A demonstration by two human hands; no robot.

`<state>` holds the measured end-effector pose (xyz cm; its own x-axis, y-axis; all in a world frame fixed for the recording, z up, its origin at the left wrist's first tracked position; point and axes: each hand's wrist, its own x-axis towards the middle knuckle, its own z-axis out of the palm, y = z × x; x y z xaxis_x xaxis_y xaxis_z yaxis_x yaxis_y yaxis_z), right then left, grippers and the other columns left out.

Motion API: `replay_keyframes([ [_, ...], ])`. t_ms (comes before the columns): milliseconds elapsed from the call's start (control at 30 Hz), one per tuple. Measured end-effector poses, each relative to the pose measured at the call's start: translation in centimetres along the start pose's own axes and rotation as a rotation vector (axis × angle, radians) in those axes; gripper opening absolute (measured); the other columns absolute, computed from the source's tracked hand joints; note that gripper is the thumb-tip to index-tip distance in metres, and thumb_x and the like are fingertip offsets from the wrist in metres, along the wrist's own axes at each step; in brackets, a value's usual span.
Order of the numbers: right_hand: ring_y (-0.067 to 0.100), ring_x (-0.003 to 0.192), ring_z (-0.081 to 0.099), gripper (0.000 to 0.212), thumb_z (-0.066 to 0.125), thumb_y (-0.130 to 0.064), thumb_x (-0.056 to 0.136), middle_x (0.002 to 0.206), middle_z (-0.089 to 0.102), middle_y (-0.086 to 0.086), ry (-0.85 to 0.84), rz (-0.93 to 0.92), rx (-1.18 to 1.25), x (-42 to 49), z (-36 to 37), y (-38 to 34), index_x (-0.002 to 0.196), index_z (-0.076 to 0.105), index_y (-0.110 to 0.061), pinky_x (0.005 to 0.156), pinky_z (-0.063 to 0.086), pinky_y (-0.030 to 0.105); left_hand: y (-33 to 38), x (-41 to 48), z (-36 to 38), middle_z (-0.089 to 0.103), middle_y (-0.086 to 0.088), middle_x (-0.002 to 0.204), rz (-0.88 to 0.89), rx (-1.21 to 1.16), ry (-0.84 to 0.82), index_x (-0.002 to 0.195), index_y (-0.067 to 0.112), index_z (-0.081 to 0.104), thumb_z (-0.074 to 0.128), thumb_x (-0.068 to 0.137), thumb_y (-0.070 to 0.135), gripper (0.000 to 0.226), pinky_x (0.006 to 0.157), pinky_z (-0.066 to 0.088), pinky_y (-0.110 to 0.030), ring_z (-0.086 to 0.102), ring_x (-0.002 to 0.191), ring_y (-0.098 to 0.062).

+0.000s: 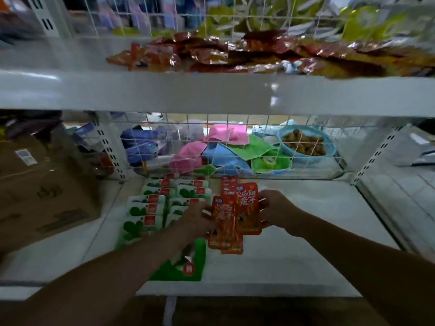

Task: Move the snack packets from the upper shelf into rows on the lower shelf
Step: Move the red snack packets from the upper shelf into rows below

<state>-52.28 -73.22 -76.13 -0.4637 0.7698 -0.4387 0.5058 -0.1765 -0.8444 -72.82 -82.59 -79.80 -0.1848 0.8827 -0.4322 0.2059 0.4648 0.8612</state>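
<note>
A heap of red and brown foil snack packets lies on the upper shelf. On the lower shelf, green and white packets lie in two rows at the left. A line of orange-red packets runs beside them. My left hand grips one orange-red packet by its left edge. My right hand pinches another orange-red packet by its right edge. The two packets overlap just above the lower shelf.
A wire mesh backs the lower shelf; behind it lie pink, blue and green cloths and a blue bowl of brown pieces. A cardboard box stands at the left. The right shelf upright bounds the bay.
</note>
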Motion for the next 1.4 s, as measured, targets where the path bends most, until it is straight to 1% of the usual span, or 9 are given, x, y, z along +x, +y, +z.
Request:
replay_keyframes([
  [100,0.030,0.084,0.070,0.044,0.072,0.017,0.077,0.103,0.066,0.020,0.044,0.028,0.008,1.6,0.4,2.7,0.115,0.054,0.003,0.057,0.061,0.035,-1.3,1.6,1.6,0.066,-0.003,0.091,-0.049,0.087,0.032,0.106,0.016,0.057,0.072,0.085,-0.001,0.030,0.060,0.058,-0.027,0.067,0.080,-0.017],
  [200,0.026,0.084,0.072,0.038,0.074,0.011,0.078,0.100,0.069,0.015,0.067,0.052,-0.048,2.3,0.5,5.0,0.109,0.057,-0.004,0.064,0.063,0.038,-2.1,3.0,2.9,0.066,-0.003,0.099,-0.080,0.175,0.013,0.105,0.021,0.056,0.072,0.086,0.005,0.030,0.075,0.061,-0.032,0.068,0.091,-0.019],
  [500,0.027,0.103,0.069,0.041,0.075,0.002,0.081,0.108,0.068,0.007,0.079,0.098,-0.125,2.7,0.0,7.1,0.115,0.056,-0.010,0.081,0.061,0.048,-3.1,5.1,5.6,0.063,0.002,0.105,-0.106,0.460,0.108,0.107,0.023,0.058,0.068,0.091,0.017,0.019,0.094,0.055,-0.035,0.063,0.103,-0.018],
  [667,0.026,0.104,0.068,0.039,0.074,0.002,0.082,0.108,0.066,0.006,0.071,0.113,-0.169,2.6,0.2,8.0,0.112,0.055,-0.012,0.081,0.062,0.045,-2.6,4.9,6.5,0.059,0.004,0.105,-0.037,0.583,0.199,0.102,0.022,0.052,0.061,0.097,0.024,0.011,0.081,0.048,-0.024,0.056,0.095,-0.013],
  [833,0.026,0.105,0.067,0.041,0.073,0.002,0.083,0.110,0.066,0.006,0.054,0.105,-0.173,2.7,0.3,8.0,0.117,0.055,-0.011,0.081,0.062,0.045,-2.1,4.3,6.6,0.053,0.004,0.109,-0.016,0.602,0.174,0.119,0.021,0.045,0.068,0.090,0.015,0.039,0.095,0.052,-0.033,0.057,0.108,-0.017],
  [967,0.025,0.104,0.068,0.040,0.073,0.001,0.083,0.108,0.066,0.004,0.052,0.090,-0.159,2.7,0.5,7.8,0.117,0.055,-0.011,0.079,0.062,0.041,-2.1,3.9,6.4,0.049,0.008,0.093,-0.022,0.588,0.140,0.105,0.027,0.038,0.064,0.093,0.021,0.030,0.084,0.052,-0.029,0.057,0.097,-0.014],
  [1133,0.018,0.097,0.067,0.035,0.074,-0.004,0.084,0.102,0.065,-0.002,0.040,0.083,-0.207,2.5,1.4,8.1,0.109,0.053,-0.017,0.078,0.061,0.033,-2.5,4.1,6.3,0.052,0.005,0.099,-0.043,0.607,0.156,0.112,0.025,0.042,0.061,0.095,0.022,0.025,0.076,0.048,-0.028,0.056,0.094,-0.015],
  [1233,0.016,0.088,0.068,0.036,0.076,-0.006,0.083,0.104,0.067,0.001,0.024,0.092,-0.212,2.2,2.0,8.5,0.112,0.055,-0.013,0.068,0.059,0.027,-2.7,4.3,6.3,0.057,0.001,0.107,-0.055,0.665,0.159,0.115,0.022,0.043,0.060,0.096,0.021,0.026,0.078,0.053,-0.031,0.059,0.097,-0.017],
  [1400,0.027,0.107,0.067,0.040,0.075,-0.002,0.083,0.114,0.066,0.005,-0.046,0.161,-0.115,2.2,3.7,8.6,0.115,0.054,-0.015,0.079,0.063,0.040,-2.6,4.2,5.9,0.055,0.005,0.093,-0.049,0.655,0.199,0.105,0.024,0.043,0.059,0.097,0.026,0.018,0.077,0.054,-0.032,0.061,0.089,-0.016],
])
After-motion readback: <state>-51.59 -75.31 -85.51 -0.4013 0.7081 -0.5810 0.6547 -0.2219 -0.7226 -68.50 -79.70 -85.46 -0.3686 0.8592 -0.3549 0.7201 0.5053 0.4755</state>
